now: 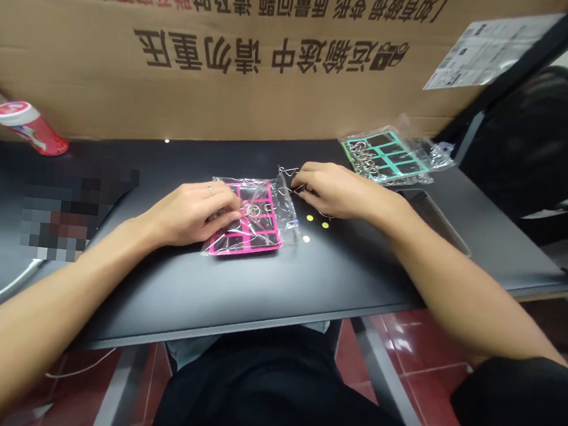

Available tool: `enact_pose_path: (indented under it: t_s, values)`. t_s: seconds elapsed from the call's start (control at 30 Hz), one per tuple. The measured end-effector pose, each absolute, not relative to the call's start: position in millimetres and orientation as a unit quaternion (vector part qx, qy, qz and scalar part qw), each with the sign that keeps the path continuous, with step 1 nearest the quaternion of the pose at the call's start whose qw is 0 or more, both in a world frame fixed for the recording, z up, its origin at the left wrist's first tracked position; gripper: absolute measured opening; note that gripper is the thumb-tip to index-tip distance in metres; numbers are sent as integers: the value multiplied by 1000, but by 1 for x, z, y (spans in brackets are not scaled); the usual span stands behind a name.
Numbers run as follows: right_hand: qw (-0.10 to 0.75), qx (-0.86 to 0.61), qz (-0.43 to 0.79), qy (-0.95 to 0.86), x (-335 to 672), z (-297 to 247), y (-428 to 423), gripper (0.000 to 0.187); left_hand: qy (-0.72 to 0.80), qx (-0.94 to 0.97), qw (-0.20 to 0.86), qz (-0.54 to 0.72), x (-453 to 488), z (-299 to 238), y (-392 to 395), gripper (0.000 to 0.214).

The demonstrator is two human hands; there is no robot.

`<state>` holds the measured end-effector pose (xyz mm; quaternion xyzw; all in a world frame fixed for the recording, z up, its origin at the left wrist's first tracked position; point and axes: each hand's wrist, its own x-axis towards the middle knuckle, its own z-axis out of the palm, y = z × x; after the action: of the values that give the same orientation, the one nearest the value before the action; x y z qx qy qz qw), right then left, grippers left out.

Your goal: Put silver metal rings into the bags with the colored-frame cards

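A pink-and-black gridded pack (255, 246) lies on the dark table inside a clear plastic bag (288, 221). Curled over the bag's left side, my left hand (193, 212) grips it, thumb and fingers nearly together. Shiny metal rings and bent wires (254, 211) show on the pack beside those fingertips. At the bag's far right corner, my right hand (334, 188) pinches a bent metal wire piece (288, 171); its fingertips partly hide the piece. Just below that hand lie small yellow discs (326, 225) and a paler disc (306, 239).
Bagged green-edged packs (390, 157) with metal pieces lie at the back right. A dark phone-like slab (436, 221) is under my right forearm. A large cardboard box (253, 113) stands behind the table. At the back left is a red-and-white canister (31, 128); a white cable (0, 293) runs at left.
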<state>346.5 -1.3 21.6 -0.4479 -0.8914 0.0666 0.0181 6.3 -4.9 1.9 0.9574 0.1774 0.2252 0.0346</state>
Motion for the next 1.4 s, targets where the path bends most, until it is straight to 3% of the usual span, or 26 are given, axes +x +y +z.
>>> enact_pose_path:
  t_s: [0.67,0.93,1.4]
  values:
    - [11,-459,48,-887,346,21,-3,22,185,957,37,221,5,1,-4,13]
    - [-2,-465,68,-883,345,26,-6,9,173,958,30,225,5,2,-4,9]
    - [31,-438,54,-897,343,26,-7,8,191,959,43,206,6,3,-6,14]
